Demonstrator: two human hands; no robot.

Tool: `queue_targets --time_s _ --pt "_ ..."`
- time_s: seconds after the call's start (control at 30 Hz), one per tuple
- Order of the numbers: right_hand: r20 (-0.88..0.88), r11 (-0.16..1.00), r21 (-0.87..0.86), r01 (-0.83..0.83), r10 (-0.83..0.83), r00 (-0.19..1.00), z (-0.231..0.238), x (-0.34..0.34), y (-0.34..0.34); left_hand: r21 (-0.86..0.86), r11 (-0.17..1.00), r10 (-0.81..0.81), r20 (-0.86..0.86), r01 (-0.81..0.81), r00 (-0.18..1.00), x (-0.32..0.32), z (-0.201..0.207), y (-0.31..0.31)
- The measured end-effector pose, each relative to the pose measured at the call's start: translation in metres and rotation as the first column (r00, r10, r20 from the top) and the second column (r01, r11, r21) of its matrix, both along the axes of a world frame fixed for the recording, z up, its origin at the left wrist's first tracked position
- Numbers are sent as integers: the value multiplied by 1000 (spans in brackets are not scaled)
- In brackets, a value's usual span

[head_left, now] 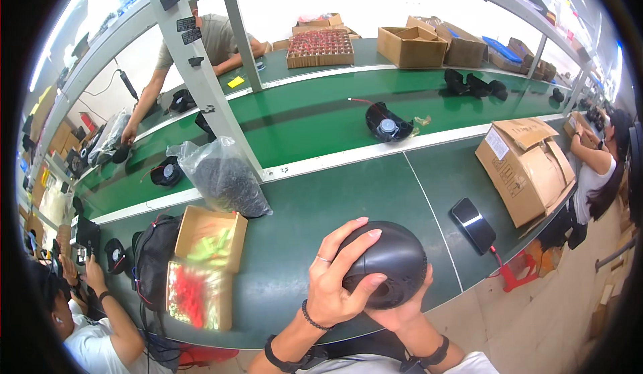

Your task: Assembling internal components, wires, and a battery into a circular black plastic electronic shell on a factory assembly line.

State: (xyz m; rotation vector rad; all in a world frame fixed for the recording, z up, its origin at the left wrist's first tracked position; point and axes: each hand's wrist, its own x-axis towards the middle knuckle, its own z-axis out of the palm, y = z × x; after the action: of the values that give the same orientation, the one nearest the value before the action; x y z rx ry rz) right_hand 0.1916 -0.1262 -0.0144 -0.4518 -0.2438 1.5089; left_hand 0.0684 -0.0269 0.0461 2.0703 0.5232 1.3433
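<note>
Both hands hold a black rounded plastic housing (392,253) above the near edge of the green worktop. My left hand (331,273) grips its left side, fingers over the top and thumb across the front, near a dark round opening. From below and the right, my right hand (402,307) supports the housing; most of its fingers are hidden behind it. To the right a dark phone (473,225) with a red cable lies on the worktop. Left of my hands stand an open box of pale green pieces (211,243) and a box of red and whitish small parts (194,297).
A clear bag of dark parts (224,176) leans by the frame post (201,72). Beyond, a green belt (301,116) carries a black part with a silver disc (387,127). A carton (522,170) stands at right, a black backpack (153,260) at left. Other people sit on both sides.
</note>
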Motion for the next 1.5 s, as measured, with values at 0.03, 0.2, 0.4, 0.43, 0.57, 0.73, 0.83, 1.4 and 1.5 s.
queue_targets --time_s 0.03,0.2,0.4,0.43,0.57,0.73,0.83,1.4,1.5 --pt "1 1000 -4 0 0 1000 -1 0 0 -1 1000 -1 1 1 1000 0 0 0" --pt "35 1000 -16 6 -6 999 1 2 -2 -75 996 -56 6 56 998 -3 1 2" --pt "49 996 -27 -90 91 995 7 3 -2 -101 995 15 72 -7 997 -5 -3 0" --pt "94 992 -72 -106 112 989 12 5 -1 -99 995 16 75 -9 997 -7 -3 1" --pt "624 976 -94 195 -95 775 18 22 2 -55 994 98 -7 -98 995 -16 -4 10" --pt "890 892 449 53 -442 -112 42 37 15 36 998 58 -143 -53 988 -19 -5 9" --pt "887 887 454 83 -442 -135 42 31 14 40 999 13 -161 -7 987 -23 -8 13" --pt "806 981 -11 192 -105 583 7 91 30 -370 924 175 184 -96 967 -25 -27 29" --pt "890 944 -134 301 -18 455 23 114 33 -578 802 325 209 -152 922 -21 -35 40"
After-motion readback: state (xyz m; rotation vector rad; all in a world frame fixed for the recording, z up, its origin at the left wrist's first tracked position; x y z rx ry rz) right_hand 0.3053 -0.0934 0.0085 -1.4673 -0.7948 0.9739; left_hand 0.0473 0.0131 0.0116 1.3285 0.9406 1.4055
